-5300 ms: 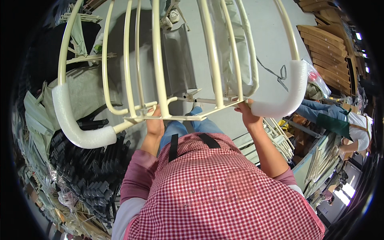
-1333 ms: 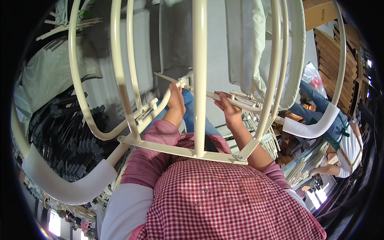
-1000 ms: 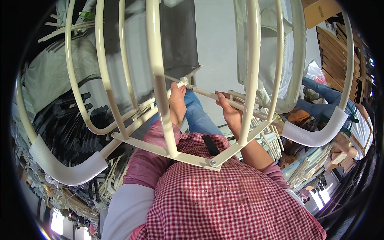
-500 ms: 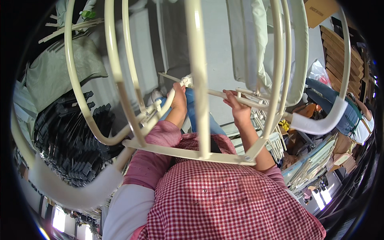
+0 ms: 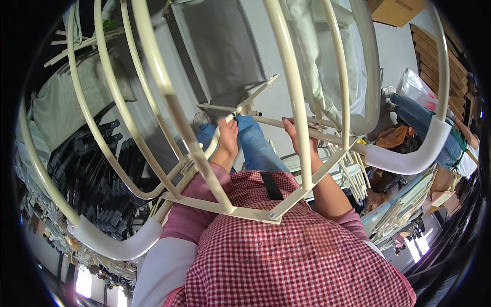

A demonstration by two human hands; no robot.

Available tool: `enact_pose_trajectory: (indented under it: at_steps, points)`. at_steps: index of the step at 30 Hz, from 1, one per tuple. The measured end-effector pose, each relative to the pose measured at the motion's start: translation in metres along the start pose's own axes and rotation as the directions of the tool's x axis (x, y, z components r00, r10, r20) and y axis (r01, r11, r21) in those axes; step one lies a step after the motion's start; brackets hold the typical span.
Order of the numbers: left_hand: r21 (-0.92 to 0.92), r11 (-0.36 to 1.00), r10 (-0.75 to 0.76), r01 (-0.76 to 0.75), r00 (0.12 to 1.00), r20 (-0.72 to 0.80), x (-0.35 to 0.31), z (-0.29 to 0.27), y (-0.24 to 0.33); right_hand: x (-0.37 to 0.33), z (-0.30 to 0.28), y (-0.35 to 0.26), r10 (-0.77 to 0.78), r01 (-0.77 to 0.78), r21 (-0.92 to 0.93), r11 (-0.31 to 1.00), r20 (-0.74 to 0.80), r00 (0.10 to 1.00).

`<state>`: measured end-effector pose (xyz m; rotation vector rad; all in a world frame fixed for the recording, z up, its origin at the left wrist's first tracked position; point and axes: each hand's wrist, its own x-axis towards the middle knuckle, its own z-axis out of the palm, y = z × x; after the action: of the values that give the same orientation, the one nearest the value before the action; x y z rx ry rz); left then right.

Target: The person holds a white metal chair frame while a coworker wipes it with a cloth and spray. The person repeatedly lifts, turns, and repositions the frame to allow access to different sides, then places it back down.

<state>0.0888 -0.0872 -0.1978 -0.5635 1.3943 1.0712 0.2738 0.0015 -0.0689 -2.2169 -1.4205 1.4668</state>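
Note:
A cream metal tube frame point(image 5: 289, 66) with several curved bars rises in front of me. Its flat crossbars point(image 5: 240, 212) meet at a bolted joint near my apron and form a shallow angle. My left hand point(image 5: 226, 140) is wrapped round a curved tube point(image 5: 212, 146) on the left side. On the other side, my right hand point(image 5: 295, 137) grips a straight tube point(image 5: 271, 122), its fingers partly hidden behind an upright bar. Between my hands, the tube ends point(image 5: 246, 108) lie close together over my knees. White padded sleeves cover the left bend point(image 5: 115, 239) and right bend point(image 5: 401, 159).
A grey fabric panel point(image 5: 217, 48) lies on the floor ahead. Black parts point(image 5: 102, 179) are heaped at left below a pale fabric bundle point(image 5: 76, 94). Another person point(image 5: 417, 120) is at right, near stacked brown boards point(image 5: 434, 64) and a cardboard box point(image 5: 396, 11).
The frame's bars have swung and spread, several shifting left. The flat crossbars now bend at the bolted joint, which has moved left. Both hands keep their hold.

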Motion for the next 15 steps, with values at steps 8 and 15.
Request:
enact_pose_trajectory:
  at_steps: [8, 15]
  points:
    - [-0.039, 0.997, 0.061, -0.063, 0.997, -0.04, 0.009, 0.012, -0.007, 0.008, -0.002, -0.008, -0.004, 0.004, 0.013, 1.0, -0.002, 1.0]
    - [-0.102, 0.992, 0.064, -0.073, 0.994, -0.088, 0.012, 0.019, -0.021, 0.015, -0.006, 0.006, 0.013, -0.015, 0.046, 0.999, 0.033, 0.999]
